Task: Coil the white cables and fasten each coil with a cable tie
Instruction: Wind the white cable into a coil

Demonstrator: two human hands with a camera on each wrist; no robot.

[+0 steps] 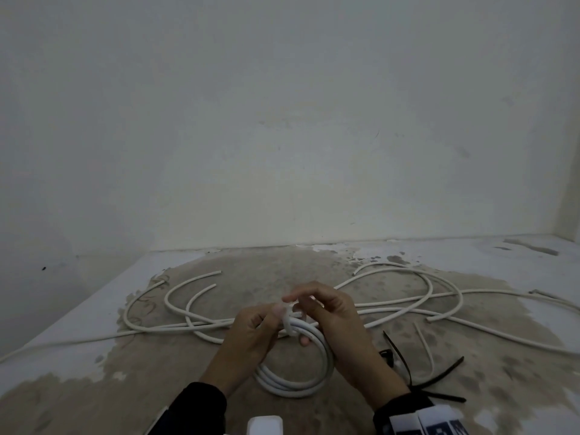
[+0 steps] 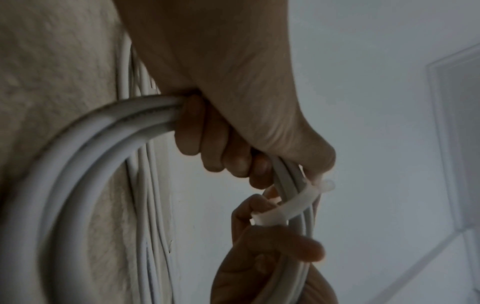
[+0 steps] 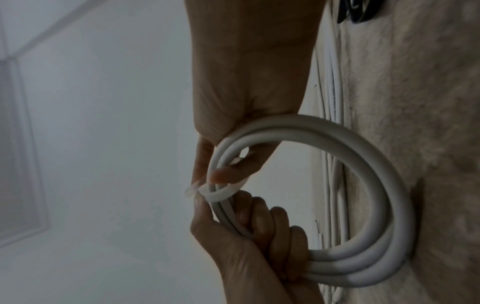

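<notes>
A small coil of white cable (image 1: 303, 379) stands upright on the floor in front of me. My left hand (image 1: 251, 334) grips the coil's top, fingers (image 2: 215, 148) curled round the bundled strands. A white cable tie (image 1: 287, 320) is looped around the strands just beside that grip. My right hand (image 1: 332, 315) pinches the cable tie (image 3: 221, 193) between thumb and fingertips (image 3: 221, 176) at the top of the coil (image 3: 376, 185). The left wrist view shows the cable tie (image 2: 285, 205) crossing the strands diagonally. Whether the tie's tail is through its head is hidden.
Several loose white cables (image 1: 408, 296) sprawl over the floor behind the hands, some to the left (image 1: 175, 309). Black cable ties (image 1: 433, 381) and a thin white one (image 1: 425, 346) lie to the right of my right wrist. A wall (image 1: 282, 152) rises close behind.
</notes>
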